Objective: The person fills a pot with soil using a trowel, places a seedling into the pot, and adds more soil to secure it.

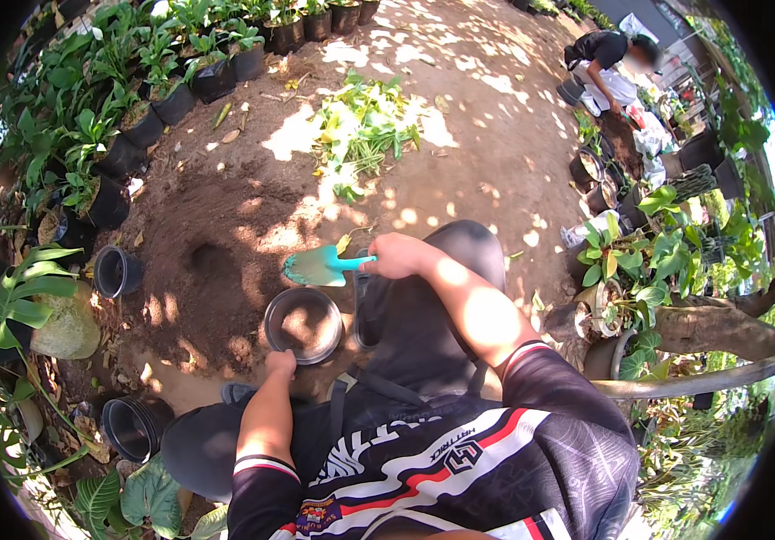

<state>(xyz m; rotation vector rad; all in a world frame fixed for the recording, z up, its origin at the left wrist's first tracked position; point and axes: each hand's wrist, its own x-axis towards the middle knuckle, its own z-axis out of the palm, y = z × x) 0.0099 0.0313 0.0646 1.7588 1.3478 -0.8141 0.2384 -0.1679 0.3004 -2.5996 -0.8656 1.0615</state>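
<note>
My right hand (397, 256) is closed around the handle of a turquoise hand trowel (320, 266), whose blade points left with some soil on it. The trowel is just above the far rim of a round black plastic plant pot (303, 326) that has brown soil in it. At the pot's near left rim is my left hand (281, 364), gripping the edge. A mound of dark loose soil (205, 229) with a hollow in it lies to the left of the pot.
An empty black pot (118, 271) and a stack of nested pots (134, 425) stand at the left. Cut green leaves (364, 128) lie ahead on the ground. Potted plants (171, 98) line the far left, and others the right. A person (603, 67) bends at the upper right.
</note>
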